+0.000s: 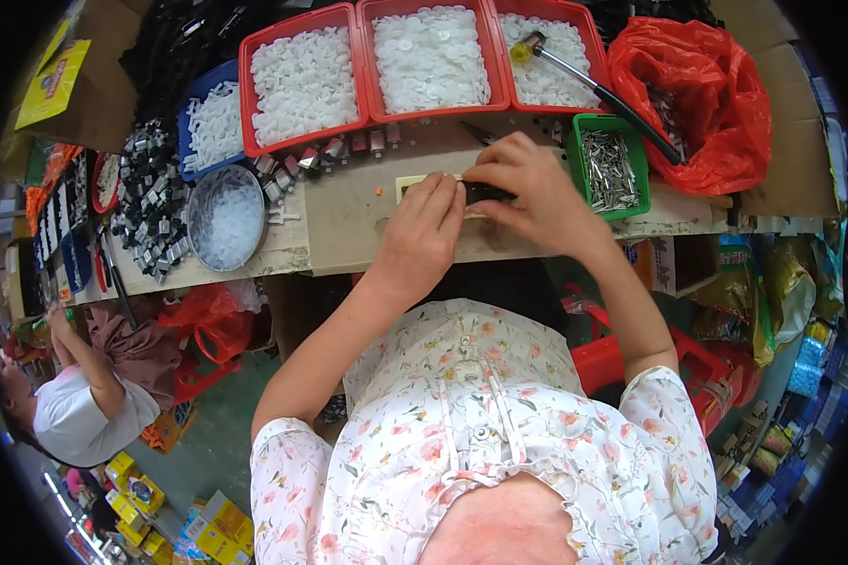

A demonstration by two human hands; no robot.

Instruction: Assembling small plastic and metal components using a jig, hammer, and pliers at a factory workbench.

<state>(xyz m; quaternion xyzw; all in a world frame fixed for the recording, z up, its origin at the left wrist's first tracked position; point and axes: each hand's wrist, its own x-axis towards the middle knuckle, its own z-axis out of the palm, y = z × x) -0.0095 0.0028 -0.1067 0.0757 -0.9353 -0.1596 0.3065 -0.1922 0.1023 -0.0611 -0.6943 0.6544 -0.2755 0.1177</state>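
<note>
The right hand (528, 184) has its grip closed around a small black part (488, 193), with the fingers curled over the top of it. The left hand (426, 226) meets it from the other side: its fingertips press against the end of the same black part, so both hands grip it together. The part lies over a pale, cream-coloured block (415, 184) that rests flat on the table (339, 221), right in front of the person.

Just to the right of the right hand stands a green bin (631, 155) filled with thin metal pins. A hammer (589, 85) with a yellow-tipped head and a black handle lies slantwise above it, its head resting in the rightmost of three red trays (363, 75) heaped with white plastic pieces. A red plastic bag (716, 94) sits at the far right of the table.

A row of small metal-and-red parts (330, 153) lines the table edge in front of the trays. Farther left are a round metal bowl (224, 218) of translucent white pieces, a blue bin (198, 94) of white parts, and a heap of black and silver parts (151, 207). At the lower left another person (89, 395) in a white top is at work beside the table.
</note>
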